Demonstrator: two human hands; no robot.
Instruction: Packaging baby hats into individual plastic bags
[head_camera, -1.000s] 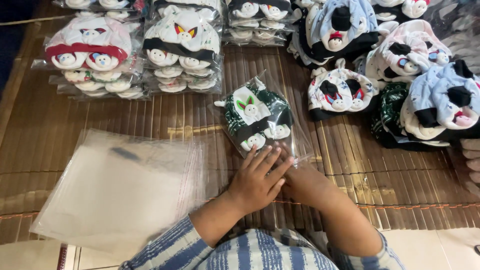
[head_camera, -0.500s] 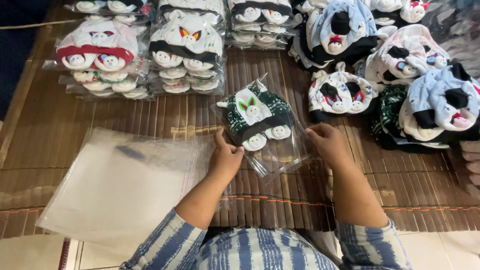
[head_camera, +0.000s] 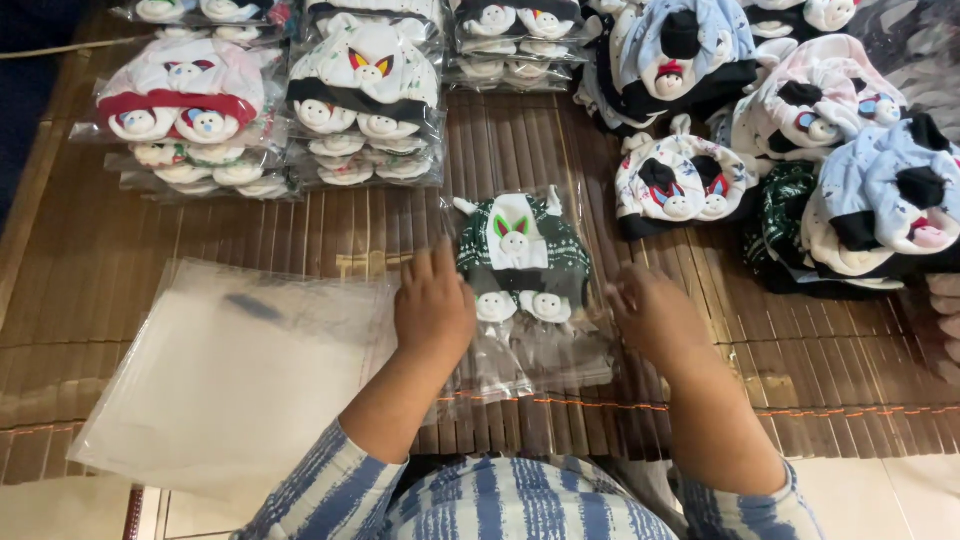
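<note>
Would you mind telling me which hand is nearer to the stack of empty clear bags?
Left. The left hand rests at the right edge of the stack of empty clear bags; the right hand is beyond the bagged green hat set.

1. The dark green knitted baby set with a white rabbit face (head_camera: 520, 250) has pink and green ears and lies in a clear plastic bag.
2. The white hat set with a red band (head_camera: 180, 95) is bagged too.
3. The white and black set with orange-eared face (head_camera: 365, 85) lies beside it.
4. The pale blue and black hat (head_camera: 680, 50) carries a red-capped face.
5. The brown slatted bamboo mat (head_camera: 300, 225) shows orange stitching.
6. The striped blue and white sleeves (head_camera: 500, 505) are streaky.
7. The stack of clear plastic bags (head_camera: 230, 370) looks milky.
</note>
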